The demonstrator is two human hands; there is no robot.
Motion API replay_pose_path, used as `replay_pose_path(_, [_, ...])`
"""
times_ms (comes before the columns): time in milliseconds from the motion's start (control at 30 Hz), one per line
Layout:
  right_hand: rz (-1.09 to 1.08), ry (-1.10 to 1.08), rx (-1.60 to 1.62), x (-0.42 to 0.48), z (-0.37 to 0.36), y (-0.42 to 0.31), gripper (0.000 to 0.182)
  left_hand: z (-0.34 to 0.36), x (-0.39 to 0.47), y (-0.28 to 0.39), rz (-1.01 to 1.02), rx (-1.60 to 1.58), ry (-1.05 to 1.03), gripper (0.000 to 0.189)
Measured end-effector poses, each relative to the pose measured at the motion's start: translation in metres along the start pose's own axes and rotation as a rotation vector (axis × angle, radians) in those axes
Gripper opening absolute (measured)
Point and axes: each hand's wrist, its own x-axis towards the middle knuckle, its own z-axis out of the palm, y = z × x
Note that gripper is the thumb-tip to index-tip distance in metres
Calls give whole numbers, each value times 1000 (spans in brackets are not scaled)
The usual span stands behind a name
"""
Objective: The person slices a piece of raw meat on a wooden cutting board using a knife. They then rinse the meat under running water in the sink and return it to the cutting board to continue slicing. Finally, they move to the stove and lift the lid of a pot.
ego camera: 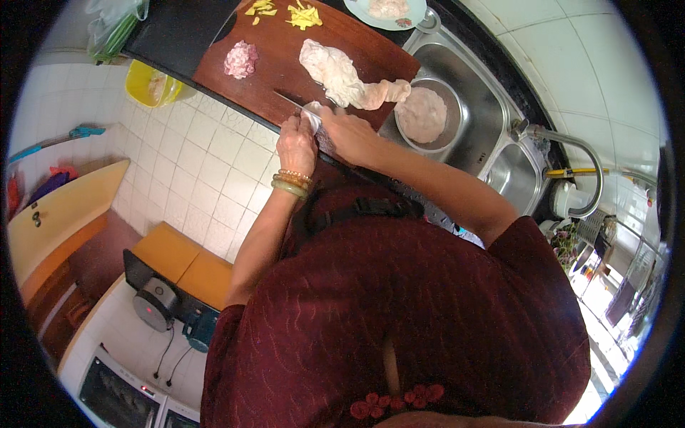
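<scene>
My left hand [297,140], with bracelets at the wrist, presses a small pale piece of meat or skin [312,114] at the near edge of the brown cutting board [267,85]. My right hand [348,131] is close beside it, its fingers around what appears to be the handle end of a knife [289,99], whose blade points to the upper left; the handle itself is hidden. Beyond my hands lies a long, pale, folded piece of raw meat or skin [340,75]. Chopped pink meat [241,59] and two groups of yellow strips [304,16] also rest on the board.
To the right, a steel sink [476,107] holds a round bowl with pale pink minced meat or paste [423,114]. A curved faucet [580,139] stands behind it. A plate [398,24] sits past the board; a yellow bin [140,85] and bagged green vegetables [115,40] are at left.
</scene>
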Motion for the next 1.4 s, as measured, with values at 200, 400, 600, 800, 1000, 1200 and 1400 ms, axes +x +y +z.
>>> replay_pose_path(200, [-65,16,24,32,9,-10,20,-10,3,-5,-73,74,-108,20])
replay_pose_path(400, [52,-162,-43,-40,-15,18,22,-9,5,-9,-78,96,-40,24])
replay_pose_path(600, [17,-76,-80,-36,-5,16,21,-4,-1,-5,4,102,-83,23])
replay_pose_path(800, [8,-22,-3,-2,-8,-15,28,-11,-9,6,17,18,-133,18])
replay_pose_path(1000, [27,-89,-70,-35,-16,-3,26,-38,-1,-7,-393,-72,25,15])
replay_pose_path(1200, [59,-104,-79,-61,-10,21,20,-54,23,12,-466,-234,60,16])
replay_pose_path(1400, [-2,-84,-12,-82,-10,31,16,-64,31,-10,-501,-381,240,16])
